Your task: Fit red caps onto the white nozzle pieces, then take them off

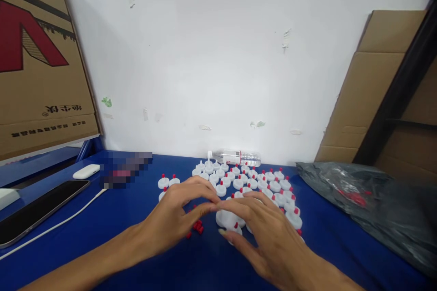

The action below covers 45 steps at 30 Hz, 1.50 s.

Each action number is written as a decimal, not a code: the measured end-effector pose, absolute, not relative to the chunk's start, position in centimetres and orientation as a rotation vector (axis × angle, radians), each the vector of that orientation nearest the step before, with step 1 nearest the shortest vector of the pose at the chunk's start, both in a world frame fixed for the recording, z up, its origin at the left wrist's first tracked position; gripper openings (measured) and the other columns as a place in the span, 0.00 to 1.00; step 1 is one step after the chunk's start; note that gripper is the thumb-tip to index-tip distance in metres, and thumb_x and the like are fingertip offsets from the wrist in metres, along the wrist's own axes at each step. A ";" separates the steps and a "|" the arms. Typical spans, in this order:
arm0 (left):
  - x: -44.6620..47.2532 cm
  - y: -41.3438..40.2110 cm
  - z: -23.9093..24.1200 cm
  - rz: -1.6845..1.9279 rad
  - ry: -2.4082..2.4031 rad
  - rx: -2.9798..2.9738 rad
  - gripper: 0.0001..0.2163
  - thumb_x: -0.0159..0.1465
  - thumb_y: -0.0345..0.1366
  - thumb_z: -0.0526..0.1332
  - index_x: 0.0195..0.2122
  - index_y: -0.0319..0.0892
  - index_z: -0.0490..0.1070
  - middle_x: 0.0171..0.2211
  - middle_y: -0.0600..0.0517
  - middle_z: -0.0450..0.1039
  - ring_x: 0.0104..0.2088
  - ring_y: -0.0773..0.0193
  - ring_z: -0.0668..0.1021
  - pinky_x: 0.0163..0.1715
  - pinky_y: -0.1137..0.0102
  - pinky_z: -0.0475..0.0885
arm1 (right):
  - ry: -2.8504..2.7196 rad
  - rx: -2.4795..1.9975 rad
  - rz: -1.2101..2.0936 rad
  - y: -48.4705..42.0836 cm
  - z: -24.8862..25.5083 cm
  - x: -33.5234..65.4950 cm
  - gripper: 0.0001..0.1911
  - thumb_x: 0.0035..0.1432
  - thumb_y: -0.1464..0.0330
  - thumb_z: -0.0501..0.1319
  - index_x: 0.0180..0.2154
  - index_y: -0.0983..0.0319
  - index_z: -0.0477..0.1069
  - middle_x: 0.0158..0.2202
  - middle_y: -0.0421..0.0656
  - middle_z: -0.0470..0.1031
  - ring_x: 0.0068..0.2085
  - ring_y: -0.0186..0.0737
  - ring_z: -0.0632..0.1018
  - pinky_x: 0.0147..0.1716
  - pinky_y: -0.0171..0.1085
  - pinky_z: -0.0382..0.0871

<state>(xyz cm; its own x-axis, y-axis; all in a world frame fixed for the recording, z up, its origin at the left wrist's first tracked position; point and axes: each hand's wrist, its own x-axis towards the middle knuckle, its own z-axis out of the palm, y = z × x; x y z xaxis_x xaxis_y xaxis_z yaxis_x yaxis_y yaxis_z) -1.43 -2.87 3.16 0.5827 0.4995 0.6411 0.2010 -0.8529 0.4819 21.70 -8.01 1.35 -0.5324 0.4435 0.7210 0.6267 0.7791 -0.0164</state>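
My left hand (186, 204) is closed in a pinch, thumb and index fingertips together. Whatever is between them is too small or hidden to make out. My right hand (269, 227) reaches in from the right, its index fingertip at the left fingertips and its thumb lower down, apart from the index. Behind that gap sit white round caps with nozzles (223, 219), partly hidden by my fingers. Small loose red tips (198, 226) lie on the blue table beneath my left hand. Many white nozzle caps (275, 186) stand beyond, most topped with a red tip; several at the back (209, 167) have bare nozzles.
A clear plastic bottle (235, 157) lies by the wall. On the left are a phone (41, 211), a white cable (64, 220), a white case (86, 171) and a large carton (44, 63). Grey plastic sheeting (362, 218) covers the right side, near folded cardboard (365, 91).
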 end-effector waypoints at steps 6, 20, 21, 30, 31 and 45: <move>-2.5 -2.3 3.8 0.825 0.731 2.681 0.07 0.70 0.33 0.65 0.49 0.48 0.75 0.43 0.53 0.77 0.49 0.59 0.73 0.50 0.65 0.70 | -2.103 -0.780 -0.356 -8.1 1.9 21.9 0.10 0.66 0.73 0.59 0.50 0.62 0.67 0.40 0.44 0.79 0.37 0.42 0.79 0.42 0.44 0.71; -2.7 -2.9 3.4 0.384 0.852 2.826 0.07 0.63 0.27 0.66 0.38 0.48 0.77 0.47 0.51 0.69 0.50 0.55 0.72 0.53 0.63 0.69 | -2.135 -0.785 -0.332 -8.1 1.8 21.7 0.14 0.67 0.71 0.58 0.54 0.62 0.66 0.35 0.42 0.78 0.34 0.41 0.80 0.41 0.44 0.74; -2.7 -2.8 3.4 0.396 0.838 2.824 0.07 0.63 0.26 0.66 0.37 0.47 0.77 0.47 0.51 0.69 0.50 0.56 0.72 0.53 0.64 0.69 | -2.135 -0.786 -0.333 -8.1 1.8 21.7 0.14 0.67 0.71 0.58 0.54 0.62 0.66 0.35 0.42 0.78 0.34 0.41 0.80 0.41 0.44 0.74; -2.6 -1.9 3.2 0.647 0.823 2.662 0.04 0.73 0.34 0.60 0.45 0.46 0.73 0.42 0.52 0.75 0.44 0.62 0.76 0.46 0.68 0.71 | -2.148 -0.778 -0.311 -8.0 1.7 21.7 0.15 0.67 0.72 0.58 0.55 0.62 0.65 0.40 0.45 0.80 0.36 0.41 0.80 0.42 0.44 0.74; -2.5 -1.8 3.1 0.686 0.836 2.645 0.04 0.73 0.35 0.60 0.45 0.46 0.74 0.41 0.52 0.76 0.42 0.62 0.77 0.45 0.68 0.72 | -2.149 -0.778 -0.310 -8.0 1.7 21.7 0.15 0.67 0.72 0.59 0.55 0.62 0.65 0.41 0.45 0.80 0.37 0.41 0.80 0.42 0.44 0.74; -1.7 -2.1 3.3 0.944 0.795 2.287 0.03 0.66 0.37 0.69 0.38 0.47 0.84 0.33 0.55 0.82 0.33 0.65 0.78 0.34 0.71 0.71 | -2.144 -0.716 -0.347 -7.9 1.3 21.8 0.08 0.70 0.71 0.59 0.50 0.59 0.71 0.45 0.46 0.83 0.45 0.42 0.84 0.43 0.41 0.77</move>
